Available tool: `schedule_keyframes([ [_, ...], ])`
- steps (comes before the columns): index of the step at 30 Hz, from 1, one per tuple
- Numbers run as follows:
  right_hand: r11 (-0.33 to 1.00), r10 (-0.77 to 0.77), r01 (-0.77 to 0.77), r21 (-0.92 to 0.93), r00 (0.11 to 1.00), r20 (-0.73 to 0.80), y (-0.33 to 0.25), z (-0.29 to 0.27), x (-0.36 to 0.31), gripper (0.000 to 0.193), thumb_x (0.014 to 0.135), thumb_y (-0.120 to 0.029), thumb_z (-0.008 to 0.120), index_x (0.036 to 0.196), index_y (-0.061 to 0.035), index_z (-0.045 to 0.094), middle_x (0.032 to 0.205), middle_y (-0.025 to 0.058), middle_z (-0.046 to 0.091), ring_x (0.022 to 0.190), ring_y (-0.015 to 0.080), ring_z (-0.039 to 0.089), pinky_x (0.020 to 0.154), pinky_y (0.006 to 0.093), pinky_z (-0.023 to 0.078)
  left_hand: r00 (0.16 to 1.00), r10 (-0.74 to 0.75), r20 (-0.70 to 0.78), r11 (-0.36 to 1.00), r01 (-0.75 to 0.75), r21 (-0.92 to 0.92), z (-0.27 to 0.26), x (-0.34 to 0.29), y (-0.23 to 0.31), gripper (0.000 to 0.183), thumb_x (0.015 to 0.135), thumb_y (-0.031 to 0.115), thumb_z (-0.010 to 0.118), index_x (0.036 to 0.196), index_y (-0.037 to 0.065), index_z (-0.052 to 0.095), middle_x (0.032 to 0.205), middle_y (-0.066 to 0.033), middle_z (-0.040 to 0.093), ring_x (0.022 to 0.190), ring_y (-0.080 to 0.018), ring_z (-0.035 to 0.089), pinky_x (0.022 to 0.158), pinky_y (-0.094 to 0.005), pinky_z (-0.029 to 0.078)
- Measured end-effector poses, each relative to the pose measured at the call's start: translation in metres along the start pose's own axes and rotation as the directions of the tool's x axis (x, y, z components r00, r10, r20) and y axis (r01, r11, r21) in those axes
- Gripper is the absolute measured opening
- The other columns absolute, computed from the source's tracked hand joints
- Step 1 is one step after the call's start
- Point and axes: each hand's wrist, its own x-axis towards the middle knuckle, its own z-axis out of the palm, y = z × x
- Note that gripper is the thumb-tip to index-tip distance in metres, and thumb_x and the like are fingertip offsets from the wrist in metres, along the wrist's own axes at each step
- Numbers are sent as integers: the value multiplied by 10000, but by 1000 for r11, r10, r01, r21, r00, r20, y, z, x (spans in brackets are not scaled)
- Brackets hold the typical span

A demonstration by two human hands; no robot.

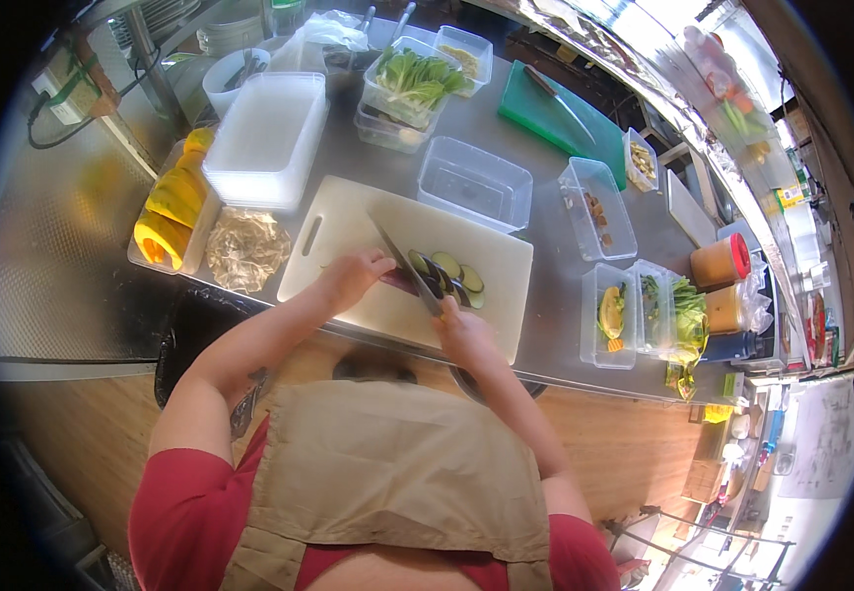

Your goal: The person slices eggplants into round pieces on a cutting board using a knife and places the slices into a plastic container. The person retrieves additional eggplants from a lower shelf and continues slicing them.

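While the right hand (467, 335) grips a knife (410, 266), the left hand (352, 278) holds the eggplant (398, 283) at its fingertips (384, 263). Cut slices (471, 279) lie right of the knife.

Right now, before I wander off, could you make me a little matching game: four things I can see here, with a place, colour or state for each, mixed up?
Column one
1. Right hand
2. Jar lid
3. Green board
4. Slices

Column two
A. lying on the white board
B. gripping a knife by its handle
C. under another knife that no hand holds
D. red

Right pairs: 1-B, 2-D, 3-C, 4-A
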Motion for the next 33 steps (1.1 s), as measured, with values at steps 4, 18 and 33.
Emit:
schedule_keyframes([
  [4,999,9,-8,43,1000,-30,31,0,-1,277,985,-332,496,1120,-107,408,889,221,682,865,442,656,735,551,500,999,-33,-3,999,33,16,-3,1,20,235,812,39,608,1042,83,622,1019,-101,614,981,-323,606,832,-399,518],
  [18,994,12,16,-106,966,258,-9,-62,-73,218,992,-249,462,1078,-56,409,846,236,682,818,450,661,700,550,508,992,-111,58,958,92,273,-3,-1,34,212,812,57,558,1011,84,625,1026,-60,616,981,-267,593,756,-378,572],
  [33,995,-72,86,-56,976,207,-28,-55,-40,230,974,-239,481,1085,-49,416,815,248,675,783,459,656,688,557,502,987,-123,-101,987,112,-111,-6,-6,13,91,826,26,618,914,37,640,912,-115,631,920,-322,618,795,-393,512],
])
